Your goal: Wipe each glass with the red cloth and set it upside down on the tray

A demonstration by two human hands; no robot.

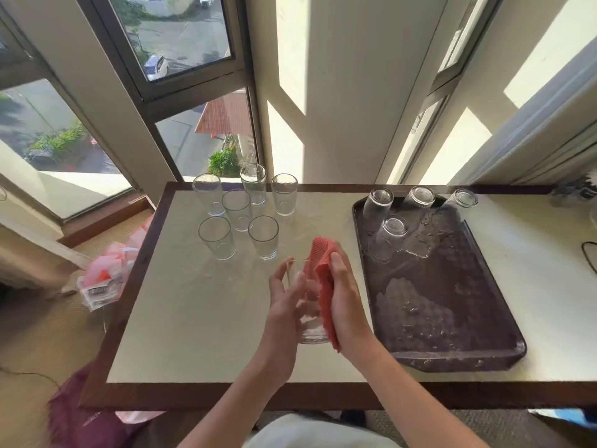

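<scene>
A clear glass (308, 321) hangs above the table's middle, held between both hands. My left hand (286, 303) cups its left side with the fingers spread. My right hand (344, 302) presses the red cloth (319, 279) against the glass's right side, fingers wrapped over the cloth. Several upright glasses (239, 210) stand grouped at the back left of the table. The dark tray (452, 318) lies to the right, its surface wet, with several glasses upside down (389, 236) at its far end.
The white table with a dark wood rim (135, 263) stands against windows. Pink plastic bags (106, 273) lie on the floor to the left. A dark cable (589, 257) and some items sit at the far right edge.
</scene>
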